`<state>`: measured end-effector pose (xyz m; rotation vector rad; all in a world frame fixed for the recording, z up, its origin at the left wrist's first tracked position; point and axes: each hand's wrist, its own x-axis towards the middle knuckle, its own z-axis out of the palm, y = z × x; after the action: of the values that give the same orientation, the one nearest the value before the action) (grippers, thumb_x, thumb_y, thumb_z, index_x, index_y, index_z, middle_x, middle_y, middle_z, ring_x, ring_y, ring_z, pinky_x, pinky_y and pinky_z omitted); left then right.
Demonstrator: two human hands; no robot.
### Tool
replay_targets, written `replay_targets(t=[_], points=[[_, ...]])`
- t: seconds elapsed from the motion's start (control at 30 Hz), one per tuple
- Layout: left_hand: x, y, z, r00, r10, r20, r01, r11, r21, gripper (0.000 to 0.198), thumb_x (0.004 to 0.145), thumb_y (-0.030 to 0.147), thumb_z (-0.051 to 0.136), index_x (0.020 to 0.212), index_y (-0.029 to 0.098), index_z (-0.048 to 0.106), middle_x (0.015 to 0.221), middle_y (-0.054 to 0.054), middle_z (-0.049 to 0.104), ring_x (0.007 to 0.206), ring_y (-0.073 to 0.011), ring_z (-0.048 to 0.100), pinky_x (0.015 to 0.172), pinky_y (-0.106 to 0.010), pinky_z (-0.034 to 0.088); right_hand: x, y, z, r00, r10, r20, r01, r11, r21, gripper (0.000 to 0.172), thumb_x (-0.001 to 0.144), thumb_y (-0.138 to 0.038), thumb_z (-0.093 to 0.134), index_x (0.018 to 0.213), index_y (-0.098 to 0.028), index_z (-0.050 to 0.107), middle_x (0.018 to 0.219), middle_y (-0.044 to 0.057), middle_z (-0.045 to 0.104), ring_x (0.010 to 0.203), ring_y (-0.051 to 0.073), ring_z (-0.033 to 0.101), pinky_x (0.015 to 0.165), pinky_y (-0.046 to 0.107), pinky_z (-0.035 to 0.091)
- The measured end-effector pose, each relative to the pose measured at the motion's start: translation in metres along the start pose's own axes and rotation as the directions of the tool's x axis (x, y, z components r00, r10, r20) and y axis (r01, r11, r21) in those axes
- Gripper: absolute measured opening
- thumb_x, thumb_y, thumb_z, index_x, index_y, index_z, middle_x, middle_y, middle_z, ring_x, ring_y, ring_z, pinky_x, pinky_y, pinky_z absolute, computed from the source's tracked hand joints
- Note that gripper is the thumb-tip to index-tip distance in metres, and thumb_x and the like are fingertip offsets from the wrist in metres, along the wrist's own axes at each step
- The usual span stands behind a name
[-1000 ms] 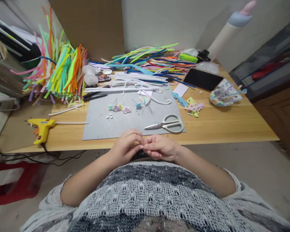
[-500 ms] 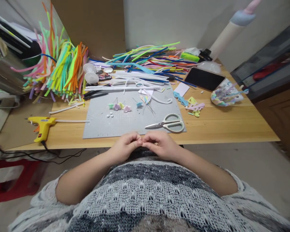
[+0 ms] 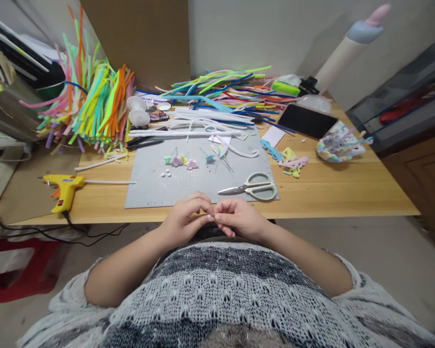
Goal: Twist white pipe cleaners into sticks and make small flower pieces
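My left hand (image 3: 189, 218) and my right hand (image 3: 240, 218) meet at their fingertips just off the table's front edge. Both are closed in a pinch; a tiny pale bit shows at my left thumb tip, too small to name. Beyond them lies a grey cutting mat (image 3: 148, 188). On it are scissors (image 3: 250, 186) with pale handles, small pastel flowers (image 3: 183, 161) on wires, a blue flower (image 3: 210, 158) and several small white pieces (image 3: 166, 173).
A yellow glue gun (image 3: 63, 191) with a black cord lies at the left. Colourful pipe cleaners (image 3: 101, 101) stand behind it, and more lie along the back. A phone (image 3: 307, 120) and a pastel bowl (image 3: 337, 145) are at the right.
My left fingers have lifted and parted a little from the thumb. Lower fingers of my right hand now show beneath the pinch, and a pale bit has come into view between the hands.
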<state>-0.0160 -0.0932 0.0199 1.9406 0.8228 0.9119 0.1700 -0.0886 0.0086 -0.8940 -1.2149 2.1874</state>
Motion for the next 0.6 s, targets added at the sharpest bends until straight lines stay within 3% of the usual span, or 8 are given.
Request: replay_targets(t=[0.1, 0.17, 0.23, 0.33, 0.37, 0.43, 0.5, 0.6], points=[[0.002, 0.0, 0.001, 0.991, -0.132, 0.032, 0.135, 0.985, -0.105, 0.008, 0.082, 0.021, 0.057, 0.076, 0.016, 0.057, 0.079, -0.002, 0.054, 0.077, -0.0125, 0.05, 0.074, -0.029, 0.04, -0.001, -0.001, -0.001, 1.0, 0.006, 0.001, -0.005, 0.993, -0.117, 0.02, 0.076, -0.034, 0.061, 0.073, -0.016, 0.052, 0.052, -0.007, 0.049, 0.039, 0.003, 0.043, 0.039, 0.017, 0.034], [0.001, -0.002, 0.002, 0.96, -0.258, 0.105, 0.275, 0.935, -0.223, 0.012, 0.08, 0.025, 0.058, 0.073, 0.015, 0.056, 0.079, -0.002, 0.054, 0.075, -0.0124, 0.05, 0.072, -0.028, 0.039, -0.003, -0.001, -0.002, 0.999, -0.051, 0.006, 0.051, 0.954, -0.295, 0.016, 0.079, -0.032, 0.056, 0.075, -0.017, 0.052, 0.051, -0.007, 0.046, 0.041, 0.004, 0.043, 0.041, 0.018, 0.035], [0.0, -0.007, 0.004, 0.877, -0.422, 0.231, 0.48, 0.796, -0.369, 0.018, 0.079, 0.03, 0.059, 0.072, 0.015, 0.055, 0.071, -0.001, 0.052, 0.065, -0.0106, 0.046, 0.063, -0.025, 0.037, -0.004, -0.001, -0.005, 0.973, -0.22, 0.068, 0.219, 0.794, -0.567, 0.013, 0.083, -0.028, 0.051, 0.077, -0.017, 0.055, 0.056, -0.004, 0.05, 0.05, 0.007, 0.047, 0.049, 0.021, 0.039], [-0.003, -0.012, 0.006, 0.692, -0.558, 0.457, 0.719, 0.477, -0.505, 0.027, 0.078, 0.039, 0.058, 0.07, 0.014, 0.053, 0.058, 0.002, 0.042, 0.05, -0.0073, 0.033, 0.048, -0.022, 0.024, -0.004, 0.001, -0.008, 0.861, -0.455, 0.227, 0.438, 0.435, -0.787, 0.014, 0.085, -0.024, 0.047, 0.078, -0.019, 0.059, 0.071, 0.002, 0.058, 0.068, 0.011, 0.053, 0.063, 0.027, 0.042], [-0.004, -0.013, 0.007, 0.68, -0.556, 0.478, 0.728, 0.435, -0.53, 0.028, 0.079, 0.041, 0.057, 0.071, 0.014, 0.053, 0.057, 0.002, 0.041, 0.049, -0.0069, 0.031, 0.047, -0.022, 0.022, -0.004, 0.001, -0.008, 0.846, -0.49, 0.21, 0.445, 0.432, -0.784, 0.014, 0.084, -0.024, 0.048, 0.078, -0.019, 0.059, 0.073, 0.002, 0.059, 0.069, 0.012, 0.053, 0.064, 0.028, 0.042], [-0.004, -0.012, 0.006, 0.764, -0.529, 0.369, 0.635, 0.52, -0.571, 0.026, 0.078, 0.04, 0.059, 0.078, 0.015, 0.056, 0.062, 0.001, 0.045, 0.053, -0.0078, 0.036, 0.05, -0.022, 0.027, -0.004, 0.001, -0.008, 0.887, -0.459, 0.044, 0.366, 0.645, -0.671, 0.012, 0.083, -0.027, 0.051, 0.076, -0.019, 0.056, 0.065, 0.0, 0.057, 0.059, 0.009, 0.052, 0.057, 0.025, 0.042], [-0.004, -0.01, 0.004, 0.891, -0.43, 0.148, 0.443, 0.744, -0.501, 0.025, 0.074, 0.035, 0.066, 0.09, 0.018, 0.057, 0.075, -0.002, 0.051, 0.064, -0.0102, 0.044, 0.059, -0.024, 0.036, -0.002, 0.001, -0.006, 0.95, -0.295, -0.102, 0.225, 0.873, -0.432, 0.014, 0.081, -0.031, 0.055, 0.075, -0.018, 0.053, 0.054, -0.005, 0.052, 0.046, 0.006, 0.046, 0.046, 0.021, 0.038], [-0.003, -0.005, 0.001, 0.988, -0.148, -0.045, 0.138, 0.975, -0.173, 0.019, 0.073, 0.023, 0.068, 0.089, 0.02, 0.06, 0.09, -0.004, 0.054, 0.082, -0.014, 0.05, 0.075, -0.029, 0.041, 0.0, 0.001, -0.003, 0.991, -0.111, -0.072, 0.098, 0.981, -0.165, 0.019, 0.077, -0.035, 0.058, 0.074, -0.017, 0.052, 0.046, -0.008, 0.049, 0.038, 0.004, 0.041, 0.04, 0.018, 0.033]])
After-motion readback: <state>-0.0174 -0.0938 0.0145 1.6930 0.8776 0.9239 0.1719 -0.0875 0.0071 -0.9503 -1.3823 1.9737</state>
